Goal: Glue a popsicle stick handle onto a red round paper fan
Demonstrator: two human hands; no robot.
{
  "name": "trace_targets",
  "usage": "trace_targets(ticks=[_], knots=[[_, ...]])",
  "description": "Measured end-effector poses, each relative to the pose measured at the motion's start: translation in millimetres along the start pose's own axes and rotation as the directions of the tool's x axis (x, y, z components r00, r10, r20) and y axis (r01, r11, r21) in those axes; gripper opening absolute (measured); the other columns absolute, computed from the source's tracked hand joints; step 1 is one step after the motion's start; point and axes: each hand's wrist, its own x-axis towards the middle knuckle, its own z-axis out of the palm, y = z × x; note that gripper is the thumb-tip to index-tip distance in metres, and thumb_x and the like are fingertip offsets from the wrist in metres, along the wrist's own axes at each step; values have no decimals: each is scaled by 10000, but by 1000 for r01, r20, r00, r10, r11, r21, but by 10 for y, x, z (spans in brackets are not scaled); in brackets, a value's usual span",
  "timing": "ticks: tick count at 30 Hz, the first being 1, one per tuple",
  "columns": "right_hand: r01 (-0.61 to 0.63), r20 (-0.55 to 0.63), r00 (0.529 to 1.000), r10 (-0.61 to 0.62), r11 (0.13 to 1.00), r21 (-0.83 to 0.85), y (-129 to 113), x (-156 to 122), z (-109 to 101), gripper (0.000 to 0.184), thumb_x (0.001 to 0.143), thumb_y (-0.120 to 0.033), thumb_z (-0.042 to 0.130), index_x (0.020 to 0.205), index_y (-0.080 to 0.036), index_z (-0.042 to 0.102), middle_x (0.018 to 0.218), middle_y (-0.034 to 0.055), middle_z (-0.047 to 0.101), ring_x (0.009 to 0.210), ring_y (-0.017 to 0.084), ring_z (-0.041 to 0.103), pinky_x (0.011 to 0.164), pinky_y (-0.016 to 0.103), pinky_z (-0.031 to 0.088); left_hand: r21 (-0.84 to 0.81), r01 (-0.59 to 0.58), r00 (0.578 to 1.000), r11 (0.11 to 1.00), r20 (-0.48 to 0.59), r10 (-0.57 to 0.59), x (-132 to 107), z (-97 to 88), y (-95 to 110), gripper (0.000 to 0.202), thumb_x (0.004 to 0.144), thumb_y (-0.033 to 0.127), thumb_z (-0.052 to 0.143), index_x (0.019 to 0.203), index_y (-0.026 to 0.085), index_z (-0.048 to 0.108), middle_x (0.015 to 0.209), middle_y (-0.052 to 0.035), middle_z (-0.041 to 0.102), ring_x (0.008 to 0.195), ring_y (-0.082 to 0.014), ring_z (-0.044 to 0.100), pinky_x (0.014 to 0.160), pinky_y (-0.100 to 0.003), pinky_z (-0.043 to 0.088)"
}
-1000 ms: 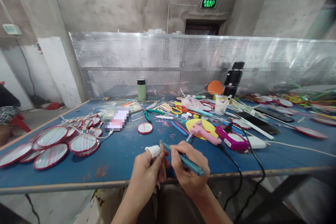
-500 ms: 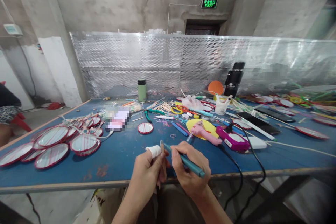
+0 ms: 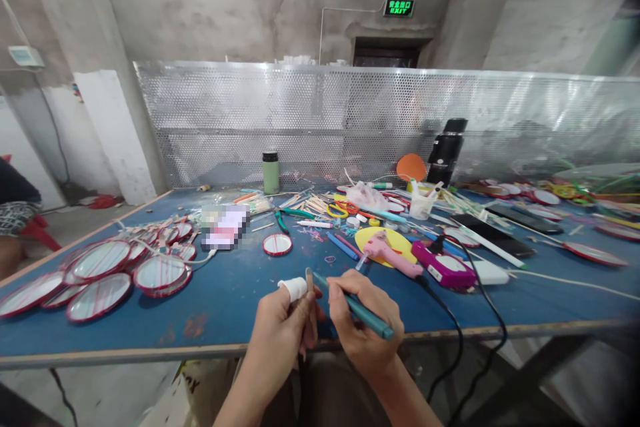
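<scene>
My left hand (image 3: 280,327) is closed, with a pale wooden craft stick (image 3: 309,280) pinched upright between thumb and fingers. White tape (image 3: 293,289) wraps one finger of that hand. My right hand (image 3: 367,323) grips a teal marker pen (image 3: 371,317) as for writing, its tip end pointing left towards the top of the stick. A small gap seems to separate pen and stick. Both hands are above the front edge of the blue table (image 3: 225,310). The lower part of the stick is hidden by my fingers.
Red-rimmed round discs (image 3: 100,297) are piled at left, near a phone (image 3: 226,227). A pink glue gun (image 3: 393,253) rests on a yellow disc, beside a purple power strip (image 3: 443,263) with black cables. Craft sticks, pliers (image 3: 281,220) and a green bottle (image 3: 271,173) are further back.
My right hand and the marker pen have shifted slightly right, a little away from the stick. My left hand has stayed almost still.
</scene>
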Motion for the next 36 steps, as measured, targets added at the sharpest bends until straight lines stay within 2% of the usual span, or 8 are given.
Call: trace_targets(ticks=[3, 7, 15, 20, 27, 36], knots=[[23, -13, 1000, -24, 1000, -17, -8, -1, -8, 137, 870, -74, 584, 879, -198, 639, 678, 1, 679, 596, 141, 661, 581, 245, 512, -18, 8, 1000, 1000, 0, -8, -7, 3, 10, 522, 858, 625, 571, 574, 188, 533, 407, 22, 513, 370, -104, 436, 405, -210, 323], [35, 34, 999, -36, 999, 29, -17, -1, -16, 136, 870, -71, 583, 889, -191, 643, 667, -3, 662, 590, 133, 648, 592, 244, 516, -11, 10, 1000, 1000, -11, -10, -13, 13, 24, 531, 846, 630, 573, 551, 194, 498, 405, 30, 492, 365, -98, 425, 399, -203, 311], [69, 50, 996, -70, 997, 15, -24, 0, -5, 139, 859, -56, 593, 889, -187, 627, 695, 3, 672, 617, 129, 647, 622, 240, 509, 43, -15, 1000, 999, -22, 16, -12, 9, -1, 453, 888, 558, 544, 618, 196, 510, 426, 36, 493, 379, -105, 435, 410, -205, 307], [59, 60, 996, -63, 997, 58, -8, -11, -3, 155, 855, -47, 600, 916, -185, 634, 723, 10, 682, 638, 130, 646, 642, 241, 518, 60, -28, 1000, 998, -10, 29, -9, 5, -14, 428, 909, 516, 525, 628, 193, 505, 442, 35, 495, 398, -105, 443, 424, -204, 319], [50, 81, 995, -58, 994, 98, 7, -30, 9, 163, 854, -38, 606, 931, -179, 635, 726, 9, 667, 638, 125, 625, 637, 241, 505, 46, -13, 1000, 999, -5, 13, -11, 4, -16, 453, 893, 559, 537, 629, 192, 508, 444, 34, 499, 396, -107, 452, 414, -203, 320], [32, 69, 997, -35, 999, 42, -1, -21, -1, 120, 867, -61, 593, 892, -171, 636, 702, 7, 652, 626, 120, 621, 637, 232, 494, 25, -25, 1000, 999, -17, 25, -12, 8, -10, 445, 892, 547, 551, 625, 192, 523, 428, 33, 506, 380, -107, 444, 407, -204, 317]])
